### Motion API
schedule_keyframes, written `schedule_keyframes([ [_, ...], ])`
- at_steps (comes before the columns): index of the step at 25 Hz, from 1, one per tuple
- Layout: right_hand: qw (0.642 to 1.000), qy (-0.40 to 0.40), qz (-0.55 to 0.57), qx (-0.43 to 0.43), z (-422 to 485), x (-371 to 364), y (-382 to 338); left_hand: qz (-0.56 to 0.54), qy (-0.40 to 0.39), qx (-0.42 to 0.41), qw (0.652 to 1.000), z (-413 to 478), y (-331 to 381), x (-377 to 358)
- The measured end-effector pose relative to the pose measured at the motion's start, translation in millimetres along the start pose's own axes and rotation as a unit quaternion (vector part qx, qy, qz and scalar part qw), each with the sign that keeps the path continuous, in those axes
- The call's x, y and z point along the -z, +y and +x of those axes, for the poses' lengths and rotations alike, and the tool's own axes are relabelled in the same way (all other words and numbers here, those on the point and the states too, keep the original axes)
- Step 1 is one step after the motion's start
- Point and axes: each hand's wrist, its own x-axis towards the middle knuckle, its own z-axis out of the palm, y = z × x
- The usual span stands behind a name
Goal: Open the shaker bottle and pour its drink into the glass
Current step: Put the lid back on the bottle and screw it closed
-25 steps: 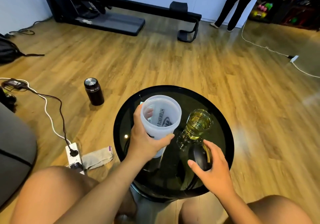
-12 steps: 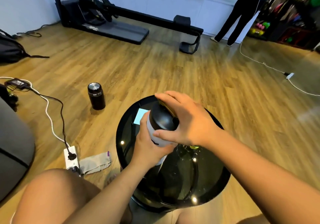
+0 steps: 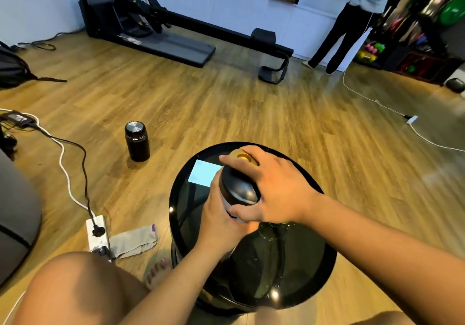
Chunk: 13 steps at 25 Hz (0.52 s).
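The shaker bottle stands upright on the round black glass table (image 3: 309, 274). Its black lid (image 3: 237, 188) with a yellow cap sits on top of the white body. My left hand (image 3: 219, 224) is wrapped around the bottle's body from the left. My right hand (image 3: 271, 193) is closed over the lid from the right, fingers reaching across the yellow cap. The glass of yellow-green drink is almost wholly hidden behind my right hand and wrist.
A black flask (image 3: 137, 140) stands on the wooden floor to the left. A power strip (image 3: 97, 231) with cables and a grey cloth (image 3: 133, 241) lie beside my left knee. A person (image 3: 344, 32) stands at the far right near a weight bench (image 3: 271, 55).
A second ago the bottle was open in my left hand and the lid lay on the table under my right hand. The lid is now on the bottle with my right hand over it.
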Motion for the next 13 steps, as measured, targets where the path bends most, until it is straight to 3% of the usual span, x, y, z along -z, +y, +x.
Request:
schedule_keyframes([
  [3,0.998,0.036,0.032,-0.029,-2,-7,-5,0.014,0.011,-0.004,1.000,-2,4,-2],
  [6,0.990,0.048,0.031,-0.126,-4,-8,-23,0.024,0.028,-0.009,0.999,-4,8,-6],
  [13,0.968,-0.105,-0.022,-0.228,17,29,-28,0.003,-0.011,0.023,1.000,-7,13,-1],
])
